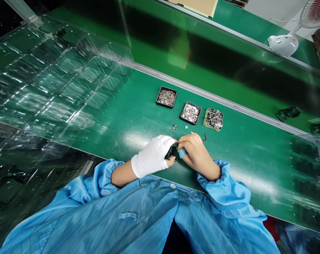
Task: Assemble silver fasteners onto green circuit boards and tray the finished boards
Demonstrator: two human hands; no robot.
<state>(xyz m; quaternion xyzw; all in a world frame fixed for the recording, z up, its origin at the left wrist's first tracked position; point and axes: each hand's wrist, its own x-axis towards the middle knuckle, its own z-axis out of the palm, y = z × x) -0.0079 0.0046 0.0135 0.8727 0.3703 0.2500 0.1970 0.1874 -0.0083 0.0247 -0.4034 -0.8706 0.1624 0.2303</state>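
Observation:
My left hand (153, 157), in a white glove with bare fingertips, grips a small dark part (172, 152) between thumb and fingers near the table's front edge. Close against its right side is my right hand (193, 150), bare, with blue tape (182, 153) round a finger. Its thumb and fingers are pinched together at the dark part's upper edge; anything between them is too small to make out. Beyond my hands, a few small metal pieces (175, 126) and a single one (186, 127) lie loose on the green table (138, 106).
Three small trays of metal pieces stand behind my hands: left (166, 97), middle (191, 113), right (213, 119). A small L-shaped tool (205, 137) lies nearby. Clear plastic trays (56, 77) cover the left; another (310, 176) is at right. A rail (202, 91) crosses behind; a fan (284, 44) stands beyond.

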